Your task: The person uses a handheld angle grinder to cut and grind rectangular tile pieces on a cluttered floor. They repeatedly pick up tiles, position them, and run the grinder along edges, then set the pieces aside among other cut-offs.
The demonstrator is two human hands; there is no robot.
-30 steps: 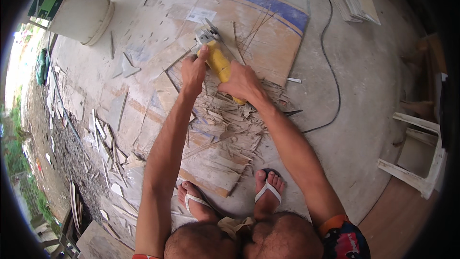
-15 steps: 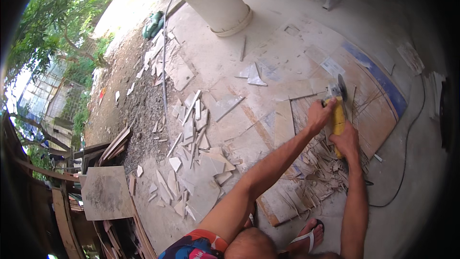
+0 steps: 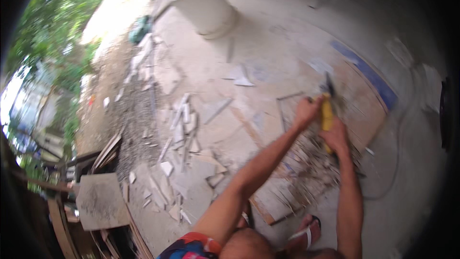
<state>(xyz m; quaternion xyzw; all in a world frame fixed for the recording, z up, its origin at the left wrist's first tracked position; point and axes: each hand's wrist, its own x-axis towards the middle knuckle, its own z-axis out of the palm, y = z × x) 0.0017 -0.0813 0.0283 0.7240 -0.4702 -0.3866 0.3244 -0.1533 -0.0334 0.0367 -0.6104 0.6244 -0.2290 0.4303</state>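
Both hands grip a yellow-bodied handheld power grinder [image 3: 327, 115] over a large flat brown board [image 3: 357, 110] on the concrete floor [image 3: 282, 38], right of centre in the frame.

The left hand [image 3: 306, 111] is clenched around the tool's front end near its dark head, and the right hand [image 3: 337, 135] is wrapped around the rear of the yellow body, lower in the frame. Thin strips and offcuts of tile [image 3: 311, 163] lie heaped on the board just below the hands. A dark power cable [image 3: 390, 172] curves across the floor at the lower right. Pale broken tile pieces [image 3: 184, 129] are scattered left of centre, and a large white bucket [image 3: 206, 7] stands at the upper middle. A sandalled foot [image 3: 304, 232] shows at the bottom edge. The picture is blurred.
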